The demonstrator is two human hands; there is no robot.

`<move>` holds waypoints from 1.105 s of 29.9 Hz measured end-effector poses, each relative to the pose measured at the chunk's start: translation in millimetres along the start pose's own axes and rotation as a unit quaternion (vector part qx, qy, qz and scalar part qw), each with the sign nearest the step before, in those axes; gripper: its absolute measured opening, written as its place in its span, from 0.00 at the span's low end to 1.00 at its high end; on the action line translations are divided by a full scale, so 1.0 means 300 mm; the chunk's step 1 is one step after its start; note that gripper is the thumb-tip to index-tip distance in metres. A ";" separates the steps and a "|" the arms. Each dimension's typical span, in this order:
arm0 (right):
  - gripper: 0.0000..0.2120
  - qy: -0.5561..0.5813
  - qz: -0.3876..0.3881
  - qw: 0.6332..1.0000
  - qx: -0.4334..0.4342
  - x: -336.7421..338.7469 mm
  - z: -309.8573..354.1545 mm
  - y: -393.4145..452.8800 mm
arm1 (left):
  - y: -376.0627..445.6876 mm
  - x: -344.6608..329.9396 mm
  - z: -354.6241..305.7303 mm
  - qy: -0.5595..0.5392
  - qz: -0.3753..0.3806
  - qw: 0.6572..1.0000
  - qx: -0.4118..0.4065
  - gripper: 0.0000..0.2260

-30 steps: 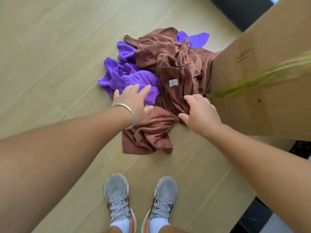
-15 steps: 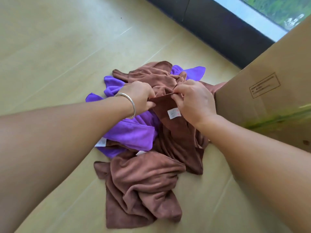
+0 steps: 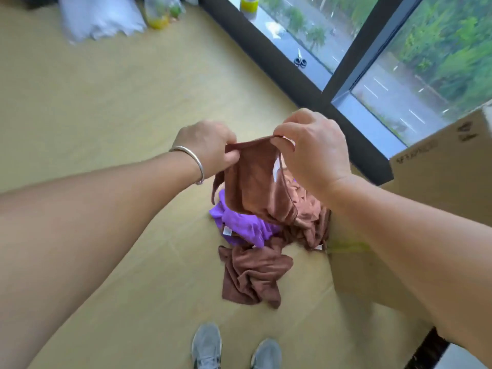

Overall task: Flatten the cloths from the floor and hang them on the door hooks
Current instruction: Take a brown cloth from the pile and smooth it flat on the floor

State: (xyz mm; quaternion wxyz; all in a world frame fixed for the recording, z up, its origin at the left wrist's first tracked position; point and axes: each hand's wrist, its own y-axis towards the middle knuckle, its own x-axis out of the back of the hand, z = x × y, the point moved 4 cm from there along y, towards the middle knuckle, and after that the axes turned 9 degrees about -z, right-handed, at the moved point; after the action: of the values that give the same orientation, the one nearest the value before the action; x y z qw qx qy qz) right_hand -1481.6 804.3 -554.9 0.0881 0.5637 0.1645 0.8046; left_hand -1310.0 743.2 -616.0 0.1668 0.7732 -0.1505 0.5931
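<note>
A brown cloth point(image 3: 253, 182) hangs at frame center, lifted above the pile, its top hem stretched between both hands. The left hand point(image 3: 207, 147) pinches one corner, the right hand point(image 3: 314, 150) the other. Bare wooden floor point(image 3: 106, 102) opens to the left. Below lie a purple cloth point(image 3: 242, 227) and a crumpled brown cloth point(image 3: 253, 275), beside a cardboard box point(image 3: 439, 182) cut off at the right edge.

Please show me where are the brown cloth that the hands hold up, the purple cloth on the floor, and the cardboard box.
held brown cloth point(image 3: 250, 182), head view, on its hanging middle.
purple cloth point(image 3: 243, 226), head view, on its top folds.
cardboard box point(image 3: 439, 179), head view, on its bare side wall.
</note>
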 end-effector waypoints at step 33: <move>0.03 0.038 0.179 0.966 0.184 -0.244 0.884 -0.157 | -1.433 0.561 0.807 0.208 0.023 0.893 0.398 0.08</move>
State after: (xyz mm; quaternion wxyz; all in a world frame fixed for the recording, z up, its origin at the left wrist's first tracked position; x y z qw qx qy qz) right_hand -1209.9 868.1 -553.9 -0.1693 0.5596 0.2093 0.7838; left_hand -872.8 1018.3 -545.7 -0.1411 0.6299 0.1184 0.7545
